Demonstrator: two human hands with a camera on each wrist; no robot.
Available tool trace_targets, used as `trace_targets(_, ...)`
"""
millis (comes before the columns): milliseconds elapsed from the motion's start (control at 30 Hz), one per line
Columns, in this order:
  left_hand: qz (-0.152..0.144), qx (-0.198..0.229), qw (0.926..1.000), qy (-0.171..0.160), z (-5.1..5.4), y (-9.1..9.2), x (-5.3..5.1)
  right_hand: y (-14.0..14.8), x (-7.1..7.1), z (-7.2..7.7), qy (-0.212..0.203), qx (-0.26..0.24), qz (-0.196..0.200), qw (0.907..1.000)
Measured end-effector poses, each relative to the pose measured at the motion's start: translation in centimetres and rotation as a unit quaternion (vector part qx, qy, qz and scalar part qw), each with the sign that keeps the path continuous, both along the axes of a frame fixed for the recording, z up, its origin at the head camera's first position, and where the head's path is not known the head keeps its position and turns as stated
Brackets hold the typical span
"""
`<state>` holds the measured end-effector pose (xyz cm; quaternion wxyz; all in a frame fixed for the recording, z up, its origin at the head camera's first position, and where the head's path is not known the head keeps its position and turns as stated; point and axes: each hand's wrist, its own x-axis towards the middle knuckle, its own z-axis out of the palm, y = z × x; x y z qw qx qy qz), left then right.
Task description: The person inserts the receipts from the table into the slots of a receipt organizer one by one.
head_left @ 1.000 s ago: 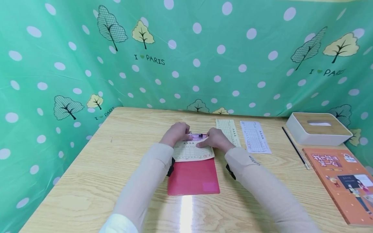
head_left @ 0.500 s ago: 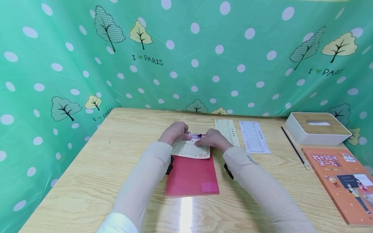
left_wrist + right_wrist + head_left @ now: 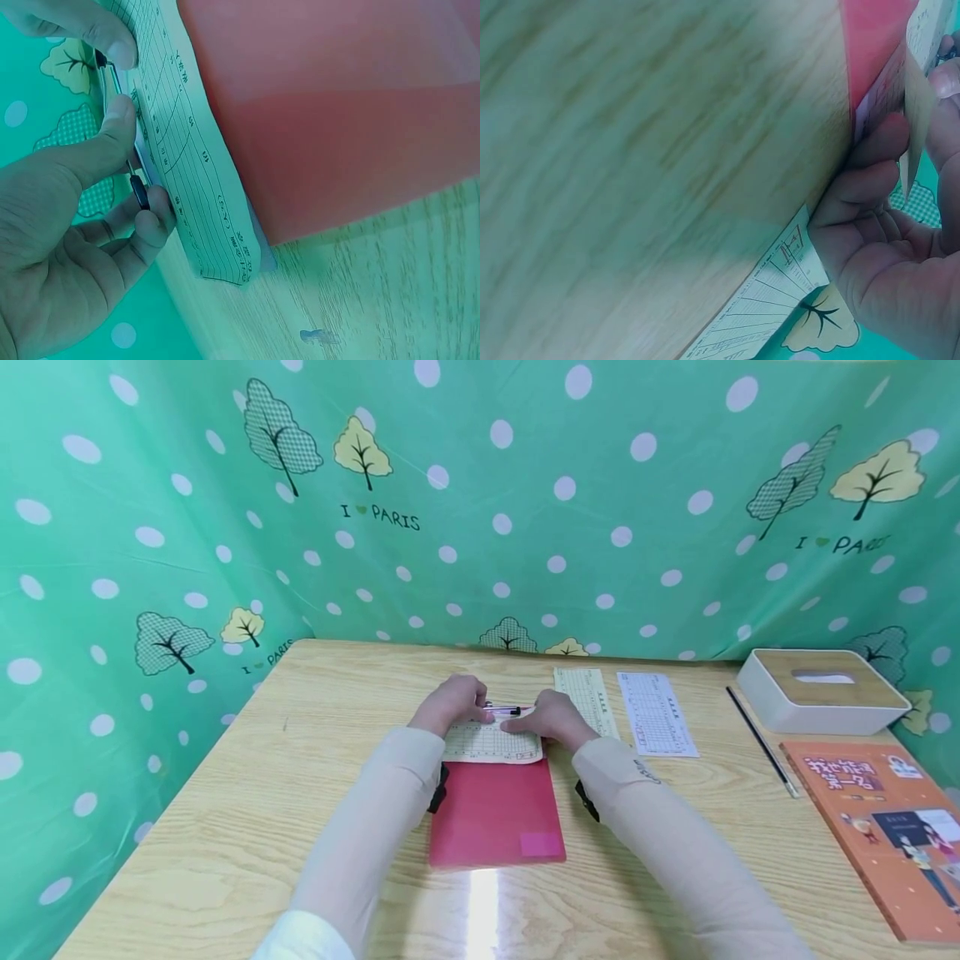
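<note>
A printed slip [image 3: 487,745] is lying at the red folder's [image 3: 495,814] twelve-o'clock end.
The left hand [image 3: 452,700], at ten, is pinching the black-tipped clip [image 3: 140,193]; the right hand [image 3: 555,718], at two, is pinching the slip, which is sitting farther toward twelve than a second ago.

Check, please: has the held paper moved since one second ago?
Yes; against the red folder, the near edge of the paper shifted toward the green backdrop.

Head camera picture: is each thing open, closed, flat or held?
Form sheet: held by right hand, partly lifted.
Red folder: flat, partly covered.
Black-ended bar: held in left hand.
Orange book: closed, flat.
Tissue box: lid on.
Pencil: lying flat.
Yellow slip: flat.
White slip: flat.
</note>
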<state>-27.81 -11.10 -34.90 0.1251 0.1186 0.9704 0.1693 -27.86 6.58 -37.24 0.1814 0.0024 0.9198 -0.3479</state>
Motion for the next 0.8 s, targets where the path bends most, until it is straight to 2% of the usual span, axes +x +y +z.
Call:
trace_targets(200,-0.002,0.003,1.0,0.001,-0.11,0.01,0.03,-0.01,-0.06,-0.2,0.011,0.011,0.0,0.9999)
trace_targets(800,-0.012,0.002,0.9999,-0.003,0.12,-0.3,-0.14,-0.22,-0.04,0.03,0.0,0.013,-0.014,0.9998)
